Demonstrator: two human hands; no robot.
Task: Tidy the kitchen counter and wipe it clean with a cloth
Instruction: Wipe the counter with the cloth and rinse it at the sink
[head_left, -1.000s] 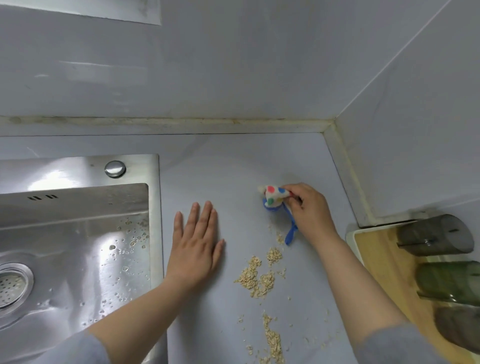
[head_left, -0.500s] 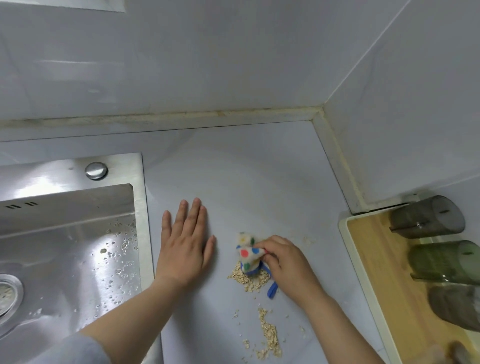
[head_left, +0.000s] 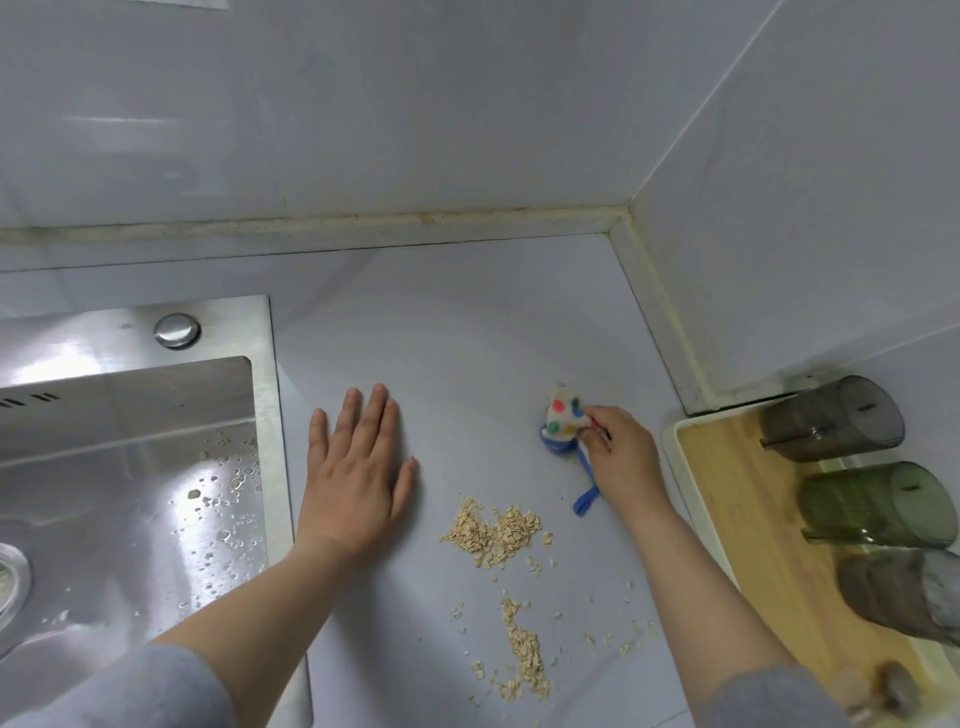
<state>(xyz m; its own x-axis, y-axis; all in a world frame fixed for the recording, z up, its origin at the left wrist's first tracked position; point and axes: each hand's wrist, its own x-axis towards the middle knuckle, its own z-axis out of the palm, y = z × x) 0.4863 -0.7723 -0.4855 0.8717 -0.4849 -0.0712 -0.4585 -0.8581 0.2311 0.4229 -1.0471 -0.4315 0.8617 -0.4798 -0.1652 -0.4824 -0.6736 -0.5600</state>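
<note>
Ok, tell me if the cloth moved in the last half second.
Yes. The cloth, in the right hand, went right and back, away from the sink, toward the tray.

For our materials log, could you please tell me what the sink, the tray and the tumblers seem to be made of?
Sink: brushed stainless steel, judging by its grey sheen and bright reflections. Tray: pale wood or bamboo base, matt with faint grain; white rim, possibly plastic. Tumblers: translucent tinted plastic or glass; the look leaves it open.
</note>
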